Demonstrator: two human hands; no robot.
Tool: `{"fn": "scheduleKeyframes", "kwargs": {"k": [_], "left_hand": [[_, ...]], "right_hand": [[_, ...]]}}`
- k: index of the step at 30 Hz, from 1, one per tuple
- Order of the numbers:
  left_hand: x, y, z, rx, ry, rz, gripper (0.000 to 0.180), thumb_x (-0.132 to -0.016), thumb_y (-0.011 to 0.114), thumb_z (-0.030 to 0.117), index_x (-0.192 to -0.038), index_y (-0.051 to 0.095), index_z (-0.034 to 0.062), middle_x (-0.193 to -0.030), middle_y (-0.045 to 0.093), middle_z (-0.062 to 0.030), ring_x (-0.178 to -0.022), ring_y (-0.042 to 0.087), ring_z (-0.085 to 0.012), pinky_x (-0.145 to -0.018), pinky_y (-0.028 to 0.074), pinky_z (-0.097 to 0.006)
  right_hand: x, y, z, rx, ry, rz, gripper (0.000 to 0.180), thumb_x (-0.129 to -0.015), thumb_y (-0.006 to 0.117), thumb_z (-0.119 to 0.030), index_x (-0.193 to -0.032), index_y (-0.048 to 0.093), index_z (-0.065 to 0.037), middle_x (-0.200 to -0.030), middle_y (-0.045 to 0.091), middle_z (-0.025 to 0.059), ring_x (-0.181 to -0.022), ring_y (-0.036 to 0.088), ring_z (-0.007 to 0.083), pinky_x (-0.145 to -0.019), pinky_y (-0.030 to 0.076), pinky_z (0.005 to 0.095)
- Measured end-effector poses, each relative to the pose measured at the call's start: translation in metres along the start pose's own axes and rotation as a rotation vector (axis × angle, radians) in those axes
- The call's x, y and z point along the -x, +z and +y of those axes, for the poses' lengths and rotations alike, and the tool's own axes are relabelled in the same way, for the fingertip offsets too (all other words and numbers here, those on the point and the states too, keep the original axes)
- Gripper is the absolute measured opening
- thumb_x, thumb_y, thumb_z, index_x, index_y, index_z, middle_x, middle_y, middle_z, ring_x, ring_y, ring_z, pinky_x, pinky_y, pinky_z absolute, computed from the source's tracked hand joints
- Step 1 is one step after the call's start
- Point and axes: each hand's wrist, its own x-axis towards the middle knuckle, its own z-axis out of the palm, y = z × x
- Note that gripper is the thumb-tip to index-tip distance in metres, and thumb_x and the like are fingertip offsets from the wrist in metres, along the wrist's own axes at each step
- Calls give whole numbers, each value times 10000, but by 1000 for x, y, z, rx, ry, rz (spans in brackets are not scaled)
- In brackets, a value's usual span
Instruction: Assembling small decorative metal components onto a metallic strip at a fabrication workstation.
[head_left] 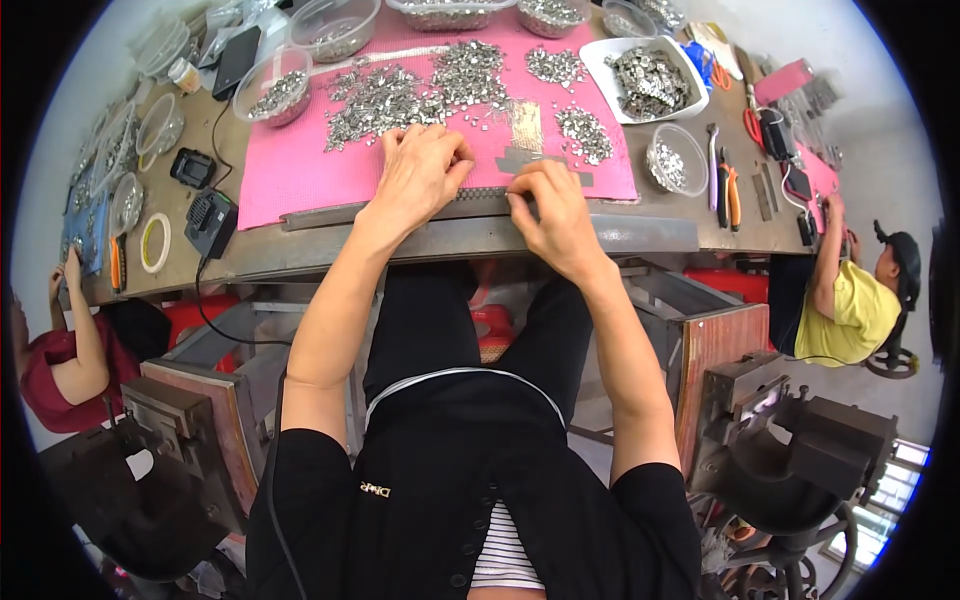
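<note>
Working at the front edge of the bright pink textured mat (290, 185), I bring both bare hands down close together over a long, narrow, dark grey metal strip with a row of small notches (478, 204); the strip lies along that front edge, nearest my body, with the notched stretch between my hands. My left hand (420, 168) is bent at the wrist, thumb and fingers curled to a narrow gap at the strip's far side; my right hand (553, 212) curls over the notched stretch's right end, thumb and forefinger drawn near each other; I cannot tell whether either has a piece between the fingertips.

Toward the middle of the mat spreads a broad, loose heap of small silver metal pieces (385, 108); a smaller round heap of silver bits (584, 136) sits at the mat's right side; just beyond its right edge stands a clear round plastic tub (652, 152).

I judge the step in hand to be setting small parts into the strip's notches by touch; the next move likely calls for a light, exact pinch, one part lined up with its notch, while the other hand steadies the strip against shifting.
</note>
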Motion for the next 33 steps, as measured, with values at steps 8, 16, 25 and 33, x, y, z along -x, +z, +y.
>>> {"fn": "scheduleKeyframes", "kwargs": {"k": [8, 16, 25, 33], "left_hand": [[12, -6, 11, 29, 123, 124, 77, -900, 714, 136, -951, 679, 90, -903, 650, -44, -885, 608, -234, -945, 363, -423], [29, 7, 31, 174, 156, 133, 77, -879, 702, 84, -930, 650, 60, -902, 609, -64, -875, 589, -263, -880, 405, -393], [24, 3, 31, 142, 190, 115, 119, -822, 708, 66, -903, 622, 60, -871, 574, -86, -872, 578, -295, -838, 433, -413], [29, 6, 37, 244, 41, 116, 139, -845, 703, 59, -961, 626, 50, -886, 632, -91, -880, 606, -292, -1046, 406, -510]], "right_hand": [[-4, 7, -4, 150, -117, -89, 164, -817, 709, -47, -952, 615, -58, -1001, 601, 81, -958, 582, 269, -850, 432, 402], [20, -2, 7, -99, 239, 282, 164, -831, 700, 63, -968, 670, -23, -926, 675, 102, -840, 637, 273, -783, 490, 376], [44, -30, 35, 88, 358, 365, 115, -863, 699, 2, -970, 691, -40, -927, 669, 100, -843, 638, 278, -812, 478, 383], [20, -26, 58, 230, 383, 181, 96, -849, 763, -121, -918, 708, -84, -867, 637, 78, -854, 601, 286, -768, 433, 427]]}}
